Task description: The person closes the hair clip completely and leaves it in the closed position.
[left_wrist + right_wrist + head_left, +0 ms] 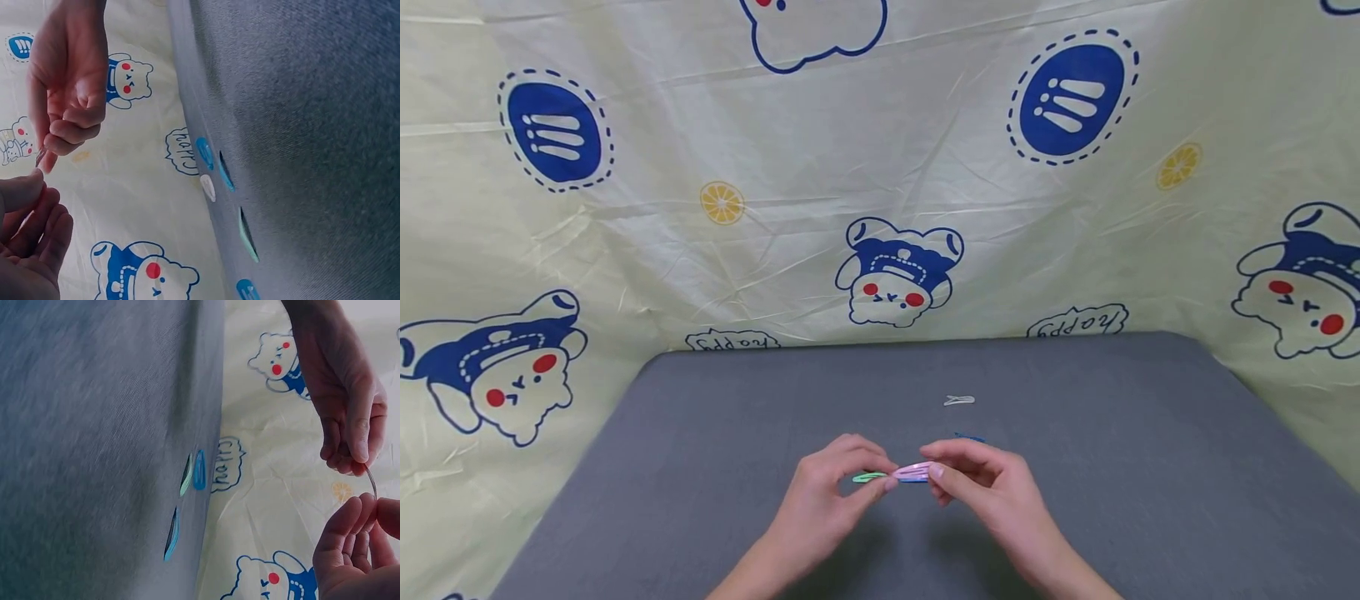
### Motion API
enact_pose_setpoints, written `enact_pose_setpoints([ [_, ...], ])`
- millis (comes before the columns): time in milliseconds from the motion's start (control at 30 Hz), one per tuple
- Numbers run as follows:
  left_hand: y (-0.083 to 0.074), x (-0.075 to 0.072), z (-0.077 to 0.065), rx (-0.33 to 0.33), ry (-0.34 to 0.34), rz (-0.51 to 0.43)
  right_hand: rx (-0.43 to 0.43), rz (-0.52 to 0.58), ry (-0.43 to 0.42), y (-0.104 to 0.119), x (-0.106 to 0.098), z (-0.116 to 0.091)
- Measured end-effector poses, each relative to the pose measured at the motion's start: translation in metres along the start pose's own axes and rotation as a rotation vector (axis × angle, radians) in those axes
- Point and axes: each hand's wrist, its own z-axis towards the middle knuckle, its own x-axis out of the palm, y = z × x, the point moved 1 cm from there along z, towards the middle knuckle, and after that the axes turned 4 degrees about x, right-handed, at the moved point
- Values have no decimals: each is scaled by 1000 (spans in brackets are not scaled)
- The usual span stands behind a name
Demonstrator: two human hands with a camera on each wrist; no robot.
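A pink snap hair clip [913,471] is held above the table between the two hands. My left hand [831,492] pinches its left end between thumb and fingers, and my right hand [988,479] pinches the right end. Seen edge-on in the right wrist view, the hair clip [372,479] is a thin, slightly curved strip. In the head view a green hair clip [867,477] shows behind the left fingers. Just below the pink one, part of a blue hair clip [914,480] is visible.
On the grey tabletop [737,417], a white hair clip [958,400] lies beyond the hands. Another blue hair clip [972,437] is partly hidden behind the right hand. A printed cloth [805,167] hangs behind the table.
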Motion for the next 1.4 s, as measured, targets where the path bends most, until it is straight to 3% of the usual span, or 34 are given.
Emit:
enact_pose_setpoints([
  [200,5,4,3,-64,28,-26,-27,-87,-16,-3,-7,2],
  [500,15,12,13,-90,89,-26,-35,-229,0,-2,-21,8],
  [767,26,22,17,-230,176,-86,13,-322,48,-5,-35,16],
  [1067,41,35,29,-326,290,-111,-30,-407,105,-15,-53,24],
  [1400,55,53,45,-351,402,-107,2,-503,137,-21,-73,33],
])
